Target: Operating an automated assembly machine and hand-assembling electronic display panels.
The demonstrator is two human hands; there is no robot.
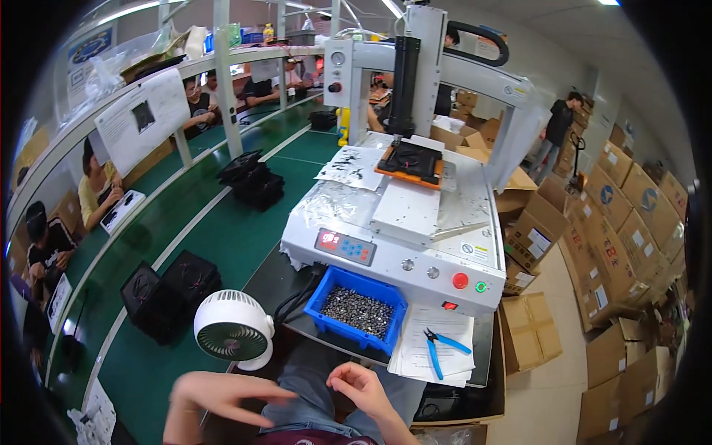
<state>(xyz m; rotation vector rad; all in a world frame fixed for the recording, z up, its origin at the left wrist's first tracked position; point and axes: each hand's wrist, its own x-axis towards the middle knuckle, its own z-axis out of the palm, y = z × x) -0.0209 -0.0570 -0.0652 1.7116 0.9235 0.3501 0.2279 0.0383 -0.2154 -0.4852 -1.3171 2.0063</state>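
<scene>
My left hand (pixel 231 395) hovers over my lap with its fingers stretched out and apart, holding nothing. To its right, my right hand (pixel 362 389) is closed in a loose pinch above my thigh. What its fingertips hold, if anything, is too small to make out. Just beyond the right hand stands a blue bin (pixel 319 311) of small dark metal parts (pixel 356 310). Blue-handled cutting pliers (pixel 436 353) lie on a stack of papers (pixel 406 352). A white desk fan (pixel 256 319) stands beyond my left hand. Neither hand touches these things.
A white benchtop machine (pixel 386 256) faces me, with a black part in an orange fixture (pixel 419 178) beneath its vertical head (pixel 404 85). Black fan-like units (pixel 159 297) sit on the green conveyor (pixel 222 237). Cardboard boxes (pixel 619 222) line the right. Several people work across the conveyor.
</scene>
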